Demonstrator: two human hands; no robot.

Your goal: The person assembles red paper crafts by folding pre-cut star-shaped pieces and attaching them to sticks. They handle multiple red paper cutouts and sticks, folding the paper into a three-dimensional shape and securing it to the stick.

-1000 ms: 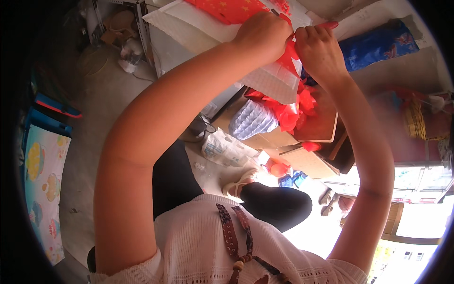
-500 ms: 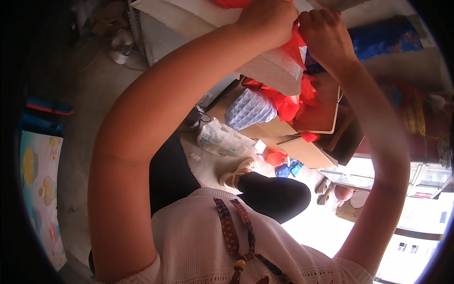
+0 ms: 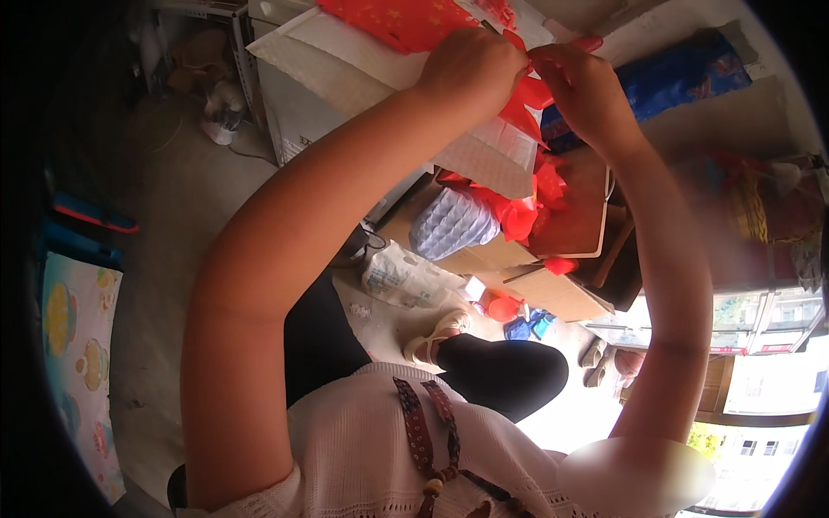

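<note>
Both arms reach up to the top of the view, over a table with a pale quilted cover [image 3: 345, 73]. My left hand [image 3: 475, 69] is closed on a thin, glossy red piece [image 3: 521, 116], either cloth or plastic film. My right hand [image 3: 583, 91] pinches the same piece, its fingertips meeting the left ones. Part of the red piece hangs below the hands, beside the table's edge. Just beyond my left hand shows the end of a thin dark thing, too small to name. A red sheet with gold stars [image 3: 393, 22] lies past my left wrist.
Below the table edge stand cardboard boxes [image 3: 561, 293] with red pieces [image 3: 518, 216] and a pale blue quilted bundle [image 3: 453, 223]. A blue roll [image 3: 682, 78] lies at the far right. A plastic bag [image 3: 406, 276] is on the floor near my foot.
The hands have come slightly down and left in view, and the fingertips now meet. More of the starred red sheet shows, as the whole view has shifted a little.
</note>
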